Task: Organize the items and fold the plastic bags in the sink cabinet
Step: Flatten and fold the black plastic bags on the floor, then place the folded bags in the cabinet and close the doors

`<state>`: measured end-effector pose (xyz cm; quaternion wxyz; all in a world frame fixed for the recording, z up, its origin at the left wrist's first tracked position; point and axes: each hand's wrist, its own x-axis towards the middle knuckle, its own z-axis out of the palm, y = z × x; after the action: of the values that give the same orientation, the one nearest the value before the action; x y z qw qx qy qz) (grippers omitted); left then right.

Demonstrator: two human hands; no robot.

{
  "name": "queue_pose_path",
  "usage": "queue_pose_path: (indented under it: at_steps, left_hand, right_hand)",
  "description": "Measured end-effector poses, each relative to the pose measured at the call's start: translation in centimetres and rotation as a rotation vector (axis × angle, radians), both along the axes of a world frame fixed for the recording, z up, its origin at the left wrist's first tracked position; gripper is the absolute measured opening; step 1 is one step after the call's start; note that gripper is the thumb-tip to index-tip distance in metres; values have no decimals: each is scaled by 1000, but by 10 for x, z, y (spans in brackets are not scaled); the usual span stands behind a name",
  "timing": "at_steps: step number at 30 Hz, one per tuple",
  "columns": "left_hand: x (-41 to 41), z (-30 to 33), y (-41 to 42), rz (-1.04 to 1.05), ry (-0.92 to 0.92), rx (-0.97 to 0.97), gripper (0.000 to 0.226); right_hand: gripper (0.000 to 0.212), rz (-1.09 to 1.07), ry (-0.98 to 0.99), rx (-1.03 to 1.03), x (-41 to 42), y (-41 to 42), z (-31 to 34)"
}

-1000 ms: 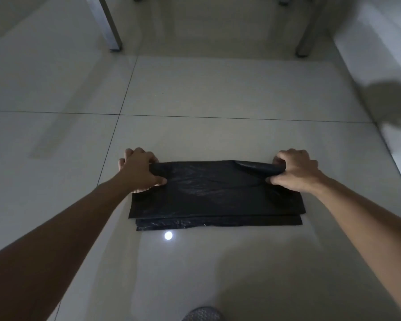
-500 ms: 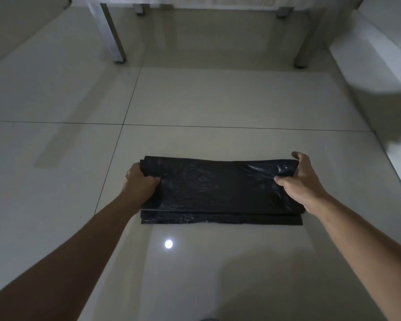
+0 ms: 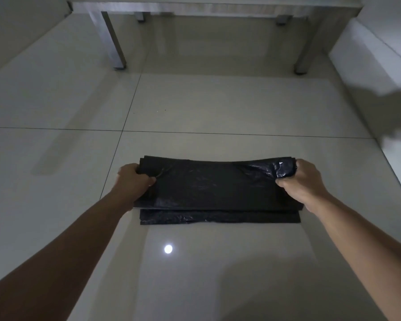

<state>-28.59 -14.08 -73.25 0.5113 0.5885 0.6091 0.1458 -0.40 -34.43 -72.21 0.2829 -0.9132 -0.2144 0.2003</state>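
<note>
A black plastic bag (image 3: 215, 188), folded into a wide strip of several layers, lies on the glossy tiled floor in front of me. My left hand (image 3: 134, 179) grips its far left corner, thumb on top. My right hand (image 3: 303, 179) pinches the far right corner, where the plastic is crumpled and shiny. The top fold is raised off the layers beneath, whose near edge sticks out along the front.
Metal legs (image 3: 115, 42) of a raised unit stand at the back left and back right (image 3: 305, 56). A white wall or panel (image 3: 380, 72) runs along the right side. The pale floor tiles (image 3: 218, 105) reflect a ceiling light.
Both hands have lifted the top fold of the bag up and away from me, so the near lower layers show more. The view has tilted up toward the unit.
</note>
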Motion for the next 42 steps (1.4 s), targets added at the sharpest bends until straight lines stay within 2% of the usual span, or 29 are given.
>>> queue_pose_path:
  at_steps: [2, 5, 7, 10, 17, 20, 22, 26, 28, 32, 39, 42]
  left_hand:
    - [5, 2, 5, 48, -26, -39, 13]
    - [18, 9, 18, 48, -14, 14, 16]
    - [31, 18, 35, 33, 3, 71, 11]
    - [53, 43, 69, 21, -6, 116, 12]
    - [94, 138, 160, 46, -58, 246, 7]
    - [102, 186, 192, 53, -78, 297, 29]
    - [103, 218, 210, 50, -91, 332, 37]
    - [103, 270, 241, 103, -61, 394, 35]
    - [104, 286, 254, 143, -23, 425, 34]
    - [110, 303, 272, 192, 42, 461, 32]
    - [119, 291, 335, 268, 25, 417, 34]
    - [131, 278, 371, 323, 46, 366, 36]
  right_hand:
    - [16, -11, -6, -13, 3, 7, 2]
    - [15, -3, 4, 10, 15, 25, 12]
    - [12, 44, -13, 16, 27, 42, 23]
    - [7, 112, -88, 11, 49, 78, 50]
    - [13, 263, -225, -38, 79, 173, 172]
    - [8, 216, -280, -54, 82, 209, 234]
    - [14, 183, -309, -48, 84, 231, 268]
    - [34, 221, -402, -33, 86, 266, 319]
    - [32, 232, -469, -40, 89, 279, 336]
    - [20, 218, -521, -5, 100, 306, 356]
    - [31, 304, -505, 52, 127, 394, 350]
    - [42, 334, -489, 81, 139, 443, 335]
